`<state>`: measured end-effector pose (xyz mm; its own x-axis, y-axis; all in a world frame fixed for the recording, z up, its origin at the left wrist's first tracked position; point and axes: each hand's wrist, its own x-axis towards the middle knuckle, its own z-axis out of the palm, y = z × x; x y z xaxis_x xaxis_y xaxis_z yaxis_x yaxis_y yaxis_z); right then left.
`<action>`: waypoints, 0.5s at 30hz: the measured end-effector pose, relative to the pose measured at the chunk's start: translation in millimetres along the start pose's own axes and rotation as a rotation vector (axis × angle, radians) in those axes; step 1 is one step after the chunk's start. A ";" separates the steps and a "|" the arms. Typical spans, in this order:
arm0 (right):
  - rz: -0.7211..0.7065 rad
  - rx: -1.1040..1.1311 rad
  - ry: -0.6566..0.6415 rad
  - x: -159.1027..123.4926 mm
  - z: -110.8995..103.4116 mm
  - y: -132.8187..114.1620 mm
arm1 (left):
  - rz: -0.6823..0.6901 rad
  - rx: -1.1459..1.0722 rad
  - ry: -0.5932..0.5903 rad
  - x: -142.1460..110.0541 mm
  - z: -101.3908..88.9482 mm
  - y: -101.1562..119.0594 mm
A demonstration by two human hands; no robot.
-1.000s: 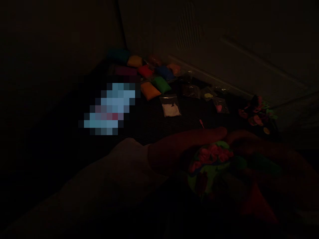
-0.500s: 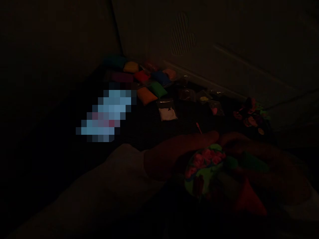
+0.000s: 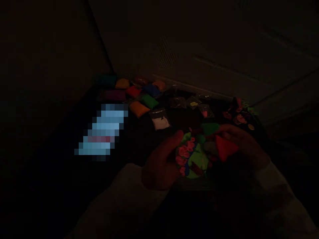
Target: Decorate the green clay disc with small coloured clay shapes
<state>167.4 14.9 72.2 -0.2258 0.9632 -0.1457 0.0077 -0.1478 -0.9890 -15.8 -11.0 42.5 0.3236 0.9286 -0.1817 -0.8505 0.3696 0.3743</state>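
In dim light I hold a clay model (image 3: 195,156) between both hands. It has a light green body, a curved row of pink rose-like blooms (image 3: 183,152), a blue strip and a dark red piece on its face. My left hand (image 3: 160,162) grips the left side, thumb at the upper edge. My right hand (image 3: 251,146) is curled round the right side, where a red cone (image 3: 225,148) and a green cone (image 3: 209,128) stick out. The fingers under the model are hidden, and darkness hides where the cones join.
A lit, blurred phone-like screen (image 3: 103,131) lies left on the dark table. Behind it are several coloured clay packets (image 3: 139,109) and a clear bag of white material (image 3: 160,121). Small colourful pieces (image 3: 240,114) lie at the right, near the wall (image 3: 219,43).
The clay model has turned, its rose row now steeper along the left side. My right hand has swung up and back, raising the cones. The view has tilted up and shifted right.
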 end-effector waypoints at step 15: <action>-0.149 -1.316 0.261 -2.3 -21.2 85.4 | -0.063 -0.113 -0.020 3.4 12.9 -4.2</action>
<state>189.2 4.9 -12.5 -0.1176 0.9870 0.1093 0.9537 0.1430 -0.2645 -5.8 -9.0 52.0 0.3851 0.9046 -0.1831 -0.8691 0.4221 0.2578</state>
